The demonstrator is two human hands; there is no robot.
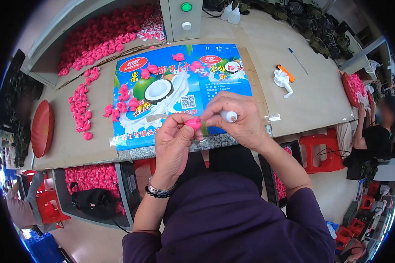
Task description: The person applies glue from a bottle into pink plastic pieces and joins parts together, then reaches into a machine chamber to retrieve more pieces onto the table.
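My left hand pinches a small pink plastic figure between thumb and fingertips, above the near edge of a blue printed cardboard sheet. Close beside it, my right hand is closed around a small white squeeze bottle, whose tip points toward me. The right fingertips reach to the figure's right side; whether they touch it I cannot tell. A small greenish patch shows there, its nature unclear. Several similar pink figures lie along the sheet's left and upper parts.
More pink pieces lie in a row left of the sheet, beside a red tray. A pink heap fills the back-left shelf. Rightward are an orange-and-white object and a pen. A co-worker sits at far right.
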